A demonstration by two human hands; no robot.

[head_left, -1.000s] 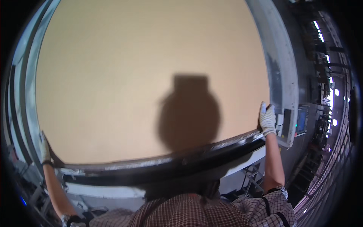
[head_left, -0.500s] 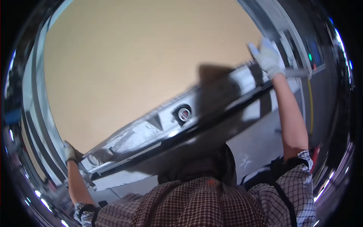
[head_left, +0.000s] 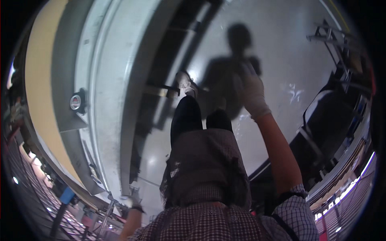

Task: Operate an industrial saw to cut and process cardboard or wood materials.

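Note:
My right hand point(head_left: 252, 90), in a pale work glove, hangs in the air over the grey floor, its fingers stretched out and somewhat blurred. It holds nothing that I can see. Low in the view, my left hand point(head_left: 132, 201), gloved too, is close to the near end of a long metal machine edge point(head_left: 108, 60). Its fingers are too small and dim to make out. A large tan panel point(head_left: 42, 76) lies beyond that edge on the left. On the ledge between them sits a small round black item with a pale face point(head_left: 77, 102).
The grey floor point(head_left: 277, 116) stretches ahead and right, with my shadow point(head_left: 237, 52) on it. My shoe point(head_left: 184, 81) stands beside the machine's dark lower bars. A metal frame point(head_left: 333, 44) and dark equipment point(head_left: 333, 112) stand at the right. A blue object point(head_left: 67, 195) is at lower left.
My view has swung right, so the panel and machine edge now lie at the left. My right hand has come off the panel's edge into the air; my left hand appears lower, away from the panel's corner.

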